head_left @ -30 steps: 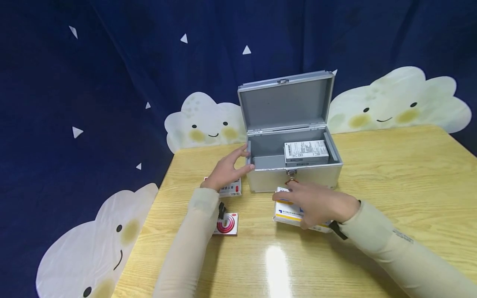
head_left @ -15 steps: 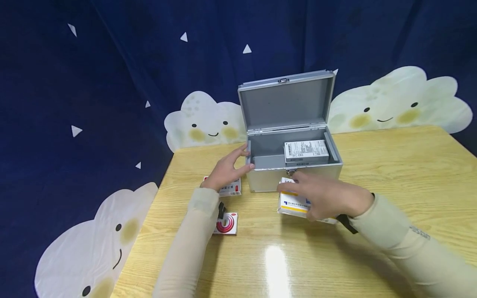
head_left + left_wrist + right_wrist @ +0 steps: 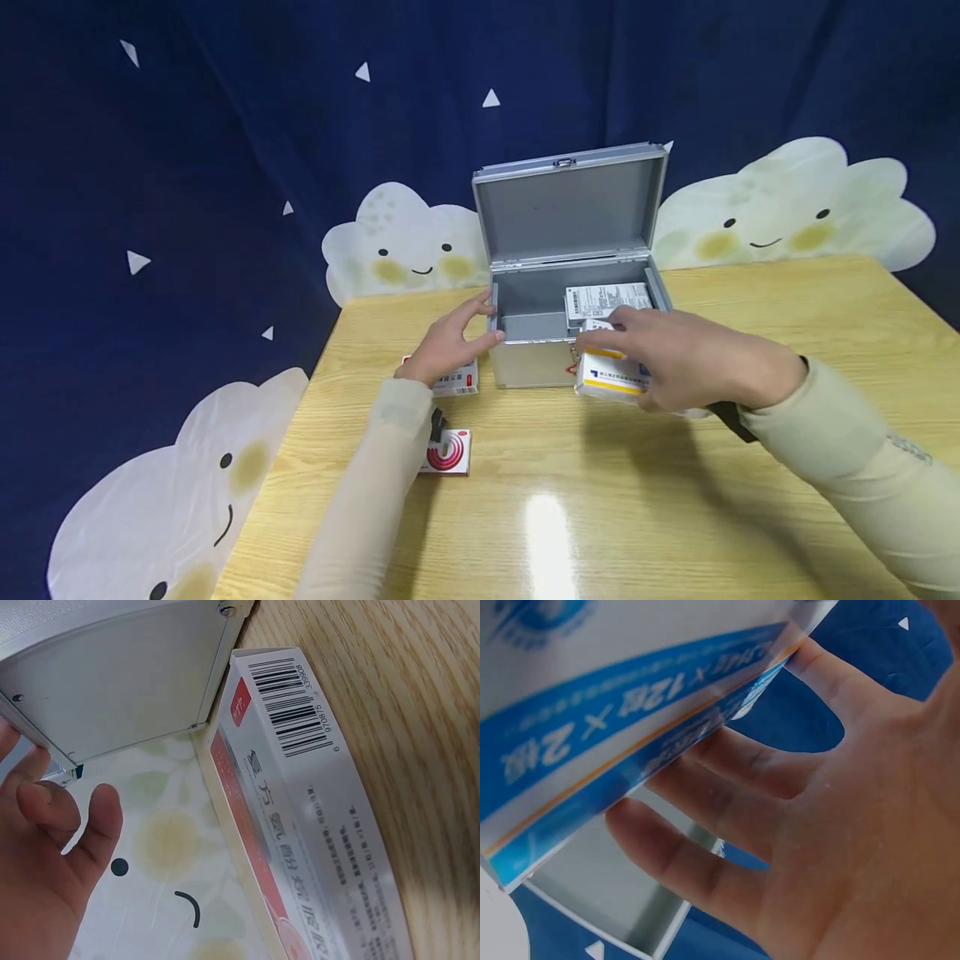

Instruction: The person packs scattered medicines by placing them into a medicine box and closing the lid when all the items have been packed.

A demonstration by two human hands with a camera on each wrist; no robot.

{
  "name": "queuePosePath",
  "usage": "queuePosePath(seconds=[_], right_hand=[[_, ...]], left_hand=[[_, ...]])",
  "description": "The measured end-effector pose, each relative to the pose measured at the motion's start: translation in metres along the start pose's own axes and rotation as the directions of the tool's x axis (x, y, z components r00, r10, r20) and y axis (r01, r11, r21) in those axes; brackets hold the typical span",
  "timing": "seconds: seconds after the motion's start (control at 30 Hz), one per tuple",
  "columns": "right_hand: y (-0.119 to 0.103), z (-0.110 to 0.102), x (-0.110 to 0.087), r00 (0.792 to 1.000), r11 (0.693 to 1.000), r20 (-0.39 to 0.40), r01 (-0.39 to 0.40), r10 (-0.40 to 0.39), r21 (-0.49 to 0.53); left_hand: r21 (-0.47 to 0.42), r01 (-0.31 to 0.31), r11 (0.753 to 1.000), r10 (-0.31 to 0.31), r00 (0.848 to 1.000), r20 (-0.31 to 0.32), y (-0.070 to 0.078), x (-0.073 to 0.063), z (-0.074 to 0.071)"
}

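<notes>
In the head view my right hand (image 3: 682, 354) grips a white medicine box (image 3: 611, 372) with blue and yellow print, raised in front of the silver case (image 3: 532, 364). The right wrist view shows the fingers along the edge of this medicine box (image 3: 630, 697). My left hand (image 3: 453, 342) rests at the case's left side, fingers and thumb spread at the rim. The case stands with its lid (image 3: 570, 212) up. Inside on the right lies a white printed box (image 3: 606, 302), partly covered by my right hand.
A white and red medicine box (image 3: 300, 825) lies on the table left of the case, under my left wrist in the head view. Nearer sits a small box with pink rings (image 3: 448, 452). A dark blue curtain (image 3: 420, 108) with cloud cutouts hangs behind the table.
My right hand has lifted the medicine box up and to the right, toward the case's front rim. The left hand has stayed at the case's side.
</notes>
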State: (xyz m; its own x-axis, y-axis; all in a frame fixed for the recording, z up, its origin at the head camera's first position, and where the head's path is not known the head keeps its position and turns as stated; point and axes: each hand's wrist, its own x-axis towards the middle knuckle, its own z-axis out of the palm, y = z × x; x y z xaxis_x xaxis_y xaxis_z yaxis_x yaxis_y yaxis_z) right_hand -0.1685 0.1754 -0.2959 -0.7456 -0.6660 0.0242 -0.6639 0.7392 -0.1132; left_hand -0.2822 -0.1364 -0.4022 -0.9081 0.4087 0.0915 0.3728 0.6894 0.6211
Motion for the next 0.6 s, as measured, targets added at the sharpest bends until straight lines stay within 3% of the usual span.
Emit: queuePosePath(seconds=[0.3, 0.6], right_hand=[[0.012, -0.028, 0.001, 0.999, 0.999, 0.014, -0.038, 0.039, -0.031], [0.038, -0.042, 0.019, 0.998, 0.999, 0.053, -0.04, 0.04, -0.002]], left_hand=[[0.033, 0.001, 0.999, -0.001, 1.0, 0.002, -0.003, -0.002, 0.002], [0.038, 0.0, 0.999, 0.0, 1.0, -0.004, -0.001, -0.001, -0.001]])
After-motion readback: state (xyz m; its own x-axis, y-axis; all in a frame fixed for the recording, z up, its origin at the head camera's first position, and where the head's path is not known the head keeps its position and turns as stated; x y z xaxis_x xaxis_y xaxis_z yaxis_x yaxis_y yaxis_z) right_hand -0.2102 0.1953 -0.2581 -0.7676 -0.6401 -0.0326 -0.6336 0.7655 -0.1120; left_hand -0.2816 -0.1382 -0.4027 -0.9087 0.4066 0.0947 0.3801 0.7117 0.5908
